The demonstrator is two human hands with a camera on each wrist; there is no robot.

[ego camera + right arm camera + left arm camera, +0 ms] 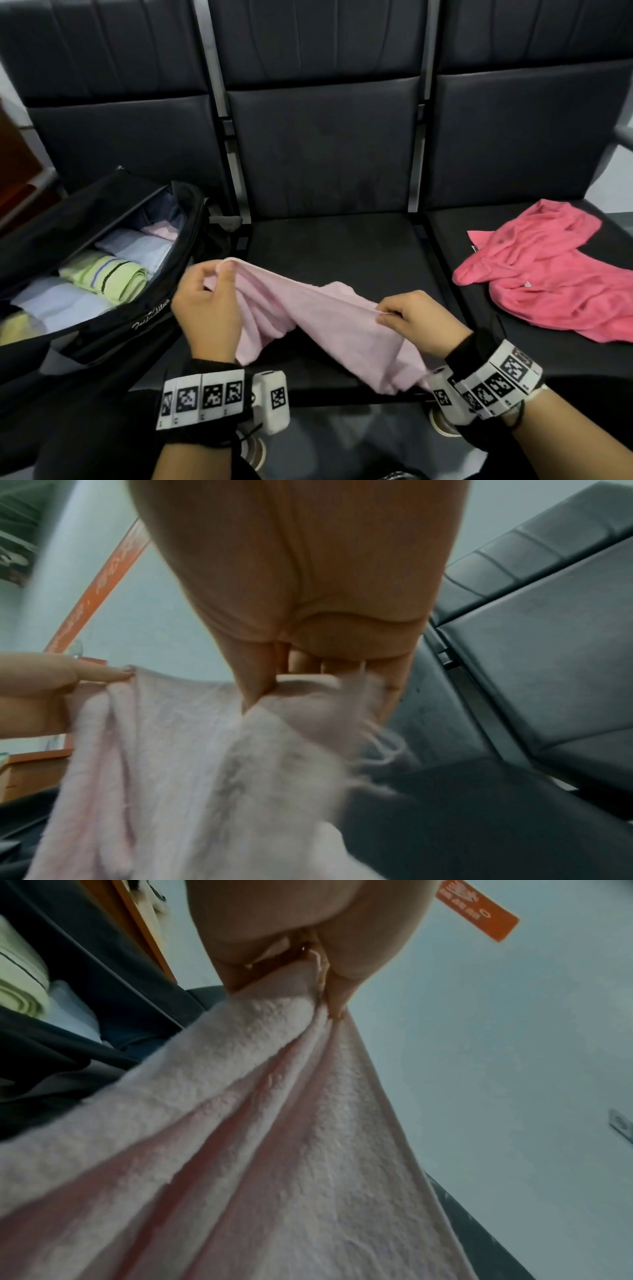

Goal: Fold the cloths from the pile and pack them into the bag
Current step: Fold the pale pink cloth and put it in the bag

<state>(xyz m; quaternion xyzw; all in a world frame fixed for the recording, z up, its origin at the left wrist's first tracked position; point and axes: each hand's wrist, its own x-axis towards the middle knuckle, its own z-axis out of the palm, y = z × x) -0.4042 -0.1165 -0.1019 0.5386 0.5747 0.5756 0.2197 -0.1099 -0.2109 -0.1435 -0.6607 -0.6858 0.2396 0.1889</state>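
Observation:
A pale pink cloth (325,322) hangs stretched between my two hands above the middle seat. My left hand (214,277) pinches one end of it, close to the bag. My right hand (385,313) pinches the other end. In the left wrist view the pale pink cloth (260,1137) bunches into folds under my fingers (337,999). In the right wrist view the cloth (192,750) droops from my right fingers (253,691). The black bag (113,325) lies open on the left seat with several folded cloths inside, a green striped one (106,277) among them. A bright pink cloth (548,274) lies crumpled on the right seat.
Three dark padded seats (329,246) stand in a row with metal bars (222,130) between them. An orange strip (479,918) runs along the pale wall. My shoes (253,452) show on the floor below the seat edge.

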